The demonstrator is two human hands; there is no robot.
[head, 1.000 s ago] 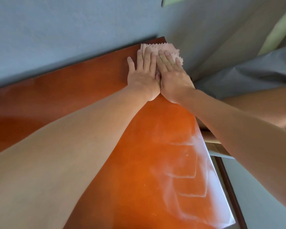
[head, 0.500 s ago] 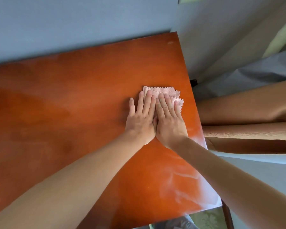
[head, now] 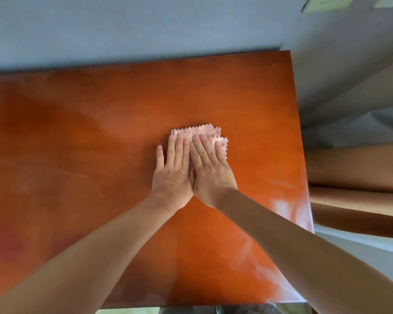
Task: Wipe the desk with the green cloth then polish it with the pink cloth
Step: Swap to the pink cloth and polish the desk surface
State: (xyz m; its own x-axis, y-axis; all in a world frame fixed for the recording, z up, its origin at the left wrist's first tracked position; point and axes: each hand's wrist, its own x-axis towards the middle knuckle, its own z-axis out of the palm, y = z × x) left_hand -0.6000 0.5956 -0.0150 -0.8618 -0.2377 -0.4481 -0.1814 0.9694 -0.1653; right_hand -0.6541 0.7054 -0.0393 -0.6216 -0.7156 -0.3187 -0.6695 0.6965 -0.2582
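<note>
Presently, the orange-brown wooden desk (head: 89,155) fills the left and centre of the frame, its glossy top running from the left edge to a straight right edge in the right third. A grey-blue wall (head: 123,26) spans the upper part of the frame behind the desk's far edge. The left forearm enters from the lower left and rises toward the centre. The left hand (head: 171,173) lies flat, palm down, just right of centre, fingers straight and close together; the little finger is spread slightly apart and rests on the bare desk top, while the other fingertips reach onto the pink cloth (head: 204,131). The cloth is folded, has zigzag-cut edges, and lies flat on the desk just above centre, showing beyond the fingertips of both hands and past the right hand's outer side. The right hand (head: 210,171) lies flat beside the left, touching it along the inner edge, fingers straight and pressed onto the cloth. The right forearm extends down to the lower right corner. Pale glare streaks (head: 284,205) mark the desk top near its right edge. Right of the desk, tan wooden boards (head: 359,175) cross the middle right of the frame.
</note>
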